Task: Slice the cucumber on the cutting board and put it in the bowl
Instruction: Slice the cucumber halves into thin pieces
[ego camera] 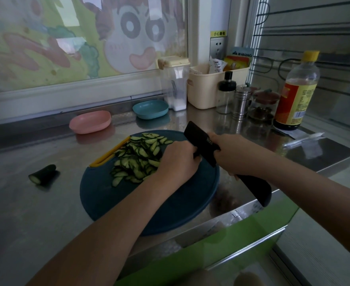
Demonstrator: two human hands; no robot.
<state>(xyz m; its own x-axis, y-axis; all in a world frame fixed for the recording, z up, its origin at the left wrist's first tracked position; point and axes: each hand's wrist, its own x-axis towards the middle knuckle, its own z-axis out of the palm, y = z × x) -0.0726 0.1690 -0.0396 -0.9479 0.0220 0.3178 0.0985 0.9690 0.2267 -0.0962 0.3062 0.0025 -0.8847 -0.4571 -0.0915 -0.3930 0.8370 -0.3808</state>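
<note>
Counter: flat, glossy stainless-steel counter (35, 213), carrying everything listed.
Cutting board: round, dark blue plastic cutting board (112, 203) with a yellow strip on its far-left rim; the landmark for all places below.
Basket: cream rectangular plastic basket (203, 93), behind the board to the right; printed packets stand in it.
Sauce bottle: tall clear plastic bottle with yellow cap and red-yellow label (298, 93), far right of the board; dark liquid sits only at its bottom.
Canister: clear square canister with cream lid (176, 83), behind the board; white powder fills its lowest part.
Knife: black, broad-bladed cleaver (197, 137), over the board's right edge.
Pink bowl: shallow oval matte pink bowl (90, 121), behind the board to the left; nothing visible inside.
Blue bowl: shallow oval teal bowl (150, 109), directly behind the board; nothing visible inside.
Right hand: right hand (232, 155) wrapped round the cleaver's handle.
Left hand: left hand (178, 159), fingers curled down between slices and blade; what they grasp is hidden.
Cucumber slices: thin, dark-rimmed pale green cucumber slices (139, 157), heaped on the board's far half.
Jar: glass jar with brown lid (263, 106), right of the board, holding dark dried pieces.
Cruet: clear glass black-capped cruet (225, 93), beside the basket.
Shaker: cylindrical steel shaker (241, 102), between cruet and jar.
Stub: dark green cucumber end piece (43, 174), on the counter left of the board.
</note>
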